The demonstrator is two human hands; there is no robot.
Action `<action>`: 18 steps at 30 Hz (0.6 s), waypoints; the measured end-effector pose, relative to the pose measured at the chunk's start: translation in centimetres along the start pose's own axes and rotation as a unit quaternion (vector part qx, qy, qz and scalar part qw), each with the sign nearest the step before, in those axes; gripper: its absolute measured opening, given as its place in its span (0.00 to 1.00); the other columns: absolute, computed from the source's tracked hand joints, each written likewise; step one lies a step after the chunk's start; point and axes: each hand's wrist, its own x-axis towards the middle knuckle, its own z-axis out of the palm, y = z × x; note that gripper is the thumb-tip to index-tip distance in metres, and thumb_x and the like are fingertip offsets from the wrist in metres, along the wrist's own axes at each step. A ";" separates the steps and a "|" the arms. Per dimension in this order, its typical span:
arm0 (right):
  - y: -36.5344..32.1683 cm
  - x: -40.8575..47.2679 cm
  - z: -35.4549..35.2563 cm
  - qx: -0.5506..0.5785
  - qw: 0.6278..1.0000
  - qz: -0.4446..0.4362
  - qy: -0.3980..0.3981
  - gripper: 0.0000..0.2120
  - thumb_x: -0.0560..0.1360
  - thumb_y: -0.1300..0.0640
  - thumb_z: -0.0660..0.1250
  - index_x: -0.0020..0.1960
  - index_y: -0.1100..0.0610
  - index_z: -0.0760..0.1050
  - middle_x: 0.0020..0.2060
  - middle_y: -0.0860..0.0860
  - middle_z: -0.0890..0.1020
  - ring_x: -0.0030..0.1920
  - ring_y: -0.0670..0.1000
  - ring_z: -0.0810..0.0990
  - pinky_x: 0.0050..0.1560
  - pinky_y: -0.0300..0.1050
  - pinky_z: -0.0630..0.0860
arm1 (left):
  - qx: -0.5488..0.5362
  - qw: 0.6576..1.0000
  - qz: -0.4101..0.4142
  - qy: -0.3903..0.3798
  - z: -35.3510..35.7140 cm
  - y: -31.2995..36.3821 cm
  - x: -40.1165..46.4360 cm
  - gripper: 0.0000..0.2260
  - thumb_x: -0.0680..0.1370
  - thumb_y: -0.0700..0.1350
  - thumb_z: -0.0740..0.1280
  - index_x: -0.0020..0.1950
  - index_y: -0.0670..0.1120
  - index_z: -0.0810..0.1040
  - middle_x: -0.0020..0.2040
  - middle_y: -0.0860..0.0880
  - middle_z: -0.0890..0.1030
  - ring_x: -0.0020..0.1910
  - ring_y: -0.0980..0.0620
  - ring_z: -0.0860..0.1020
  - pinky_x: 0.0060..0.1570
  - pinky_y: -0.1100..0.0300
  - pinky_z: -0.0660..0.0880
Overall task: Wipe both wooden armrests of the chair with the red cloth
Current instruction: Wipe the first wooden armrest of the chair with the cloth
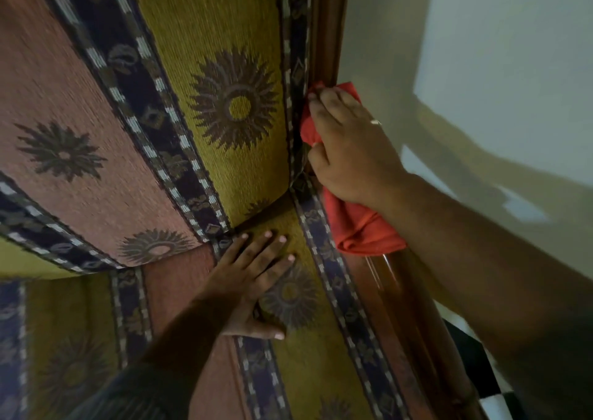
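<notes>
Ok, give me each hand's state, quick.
Left hand: open, flat on the seat cushion.
Right hand: closed on the red cloth, against the wooden armrest.

Pale wall (481, 34), checkered floor (494, 397)

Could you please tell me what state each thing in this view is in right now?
Red cloth: bunched, pressed onto the wood under the right hand.
Right hand: closed on the cloth, at the corner where armrest meets back frame.
Left hand: open, flat on the seat cushion, holding nothing.
Wooden armrest: glossy, partly covered by the cloth.
Back cushion: upright, untouched.
</notes>
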 end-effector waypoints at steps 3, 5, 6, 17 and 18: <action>0.0 -1.1 0.3 0.058 0.997 0.049 0.021 0.30 0.81 0.53 0.55 0.79 0.63 0.54 0.79 0.61 0.57 0.80 0.60 0.53 0.78 0.51 0.50 | -0.007 1.000 -0.005 -0.004 -0.3 0.2 -0.1 0.56 0.64 0.84 0.53 0.81 0.49 0.56 0.81 0.41 0.56 0.79 0.40 0.51 0.74 0.37 0.49; -0.2 -2.4 0.5 0.064 0.997 0.050 0.015 0.30 0.81 0.52 0.55 0.79 0.63 0.53 0.80 0.61 0.56 0.80 0.61 0.52 0.78 0.53 0.50 | -0.007 1.000 -0.003 -0.002 -0.4 0.1 -0.1 0.56 0.64 0.84 0.53 0.81 0.48 0.57 0.80 0.41 0.57 0.79 0.40 0.52 0.73 0.36 0.50; -0.2 -3.1 0.5 0.057 0.997 0.048 0.012 0.30 0.81 0.52 0.54 0.79 0.63 0.52 0.80 0.61 0.55 0.80 0.61 0.52 0.78 0.53 0.50 | -0.010 1.000 -0.003 0.001 -0.5 0.1 -0.1 0.56 0.64 0.84 0.53 0.81 0.48 0.57 0.80 0.41 0.57 0.79 0.40 0.52 0.73 0.36 0.51; 0.2 -0.4 -0.2 -0.030 0.999 -0.013 -0.025 0.33 0.80 0.51 0.55 0.80 0.63 0.49 0.80 0.61 0.52 0.80 0.59 0.49 0.80 0.57 0.50 | -0.005 1.000 0.002 0.015 -0.3 0.1 0.1 0.55 0.64 0.83 0.53 0.80 0.47 0.59 0.80 0.40 0.60 0.78 0.38 0.58 0.73 0.36 0.53; 0.3 -0.7 -0.2 -0.022 0.999 -0.013 -0.026 0.32 0.81 0.51 0.55 0.80 0.63 0.49 0.80 0.61 0.52 0.81 0.59 0.48 0.80 0.56 0.49 | -0.002 1.000 0.001 0.014 -0.3 0.2 0.0 0.55 0.64 0.83 0.53 0.80 0.47 0.59 0.80 0.40 0.60 0.78 0.38 0.58 0.73 0.36 0.52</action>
